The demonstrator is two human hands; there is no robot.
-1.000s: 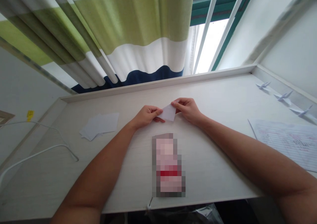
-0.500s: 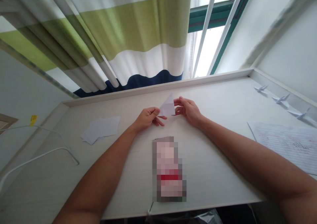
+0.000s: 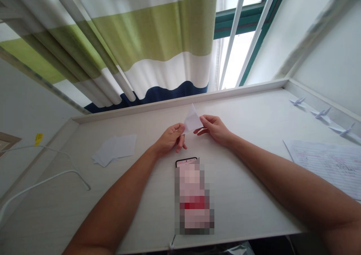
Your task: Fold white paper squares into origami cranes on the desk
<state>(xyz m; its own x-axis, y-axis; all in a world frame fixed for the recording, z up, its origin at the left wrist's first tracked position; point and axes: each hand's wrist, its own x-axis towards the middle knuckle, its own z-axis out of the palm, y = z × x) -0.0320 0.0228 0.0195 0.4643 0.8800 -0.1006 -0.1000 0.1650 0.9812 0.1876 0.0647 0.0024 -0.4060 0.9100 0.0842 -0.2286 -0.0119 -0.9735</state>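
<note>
A small piece of white paper [image 3: 193, 121], folded to a point at the top, is held up above the desk between my two hands. My left hand [image 3: 172, 136] pinches its lower left corner between thumb and forefinger, with the other fingers hanging below. On the opposite side, my right hand [image 3: 212, 128] grips the right edge with thumb and fingertips. Nearer to me a phone [image 3: 194, 195] lies face up, most of its screen blurred out. To the left of my left hand rests a loose pile of white paper sheets [image 3: 117, 149].
Along the right ledge sit three folded paper cranes [image 3: 322, 113]. A lined sheet with handwriting [image 3: 327, 164] lies at the right. A white cable [image 3: 70, 172] loops over the left side. A raised rim [image 3: 180, 101] borders the desk's back, with a striped curtain [image 3: 158, 29] behind.
My right hand has closed on the paper's right edge, where its fingers were looser before. The paper has turned so that its point stands more upright.
</note>
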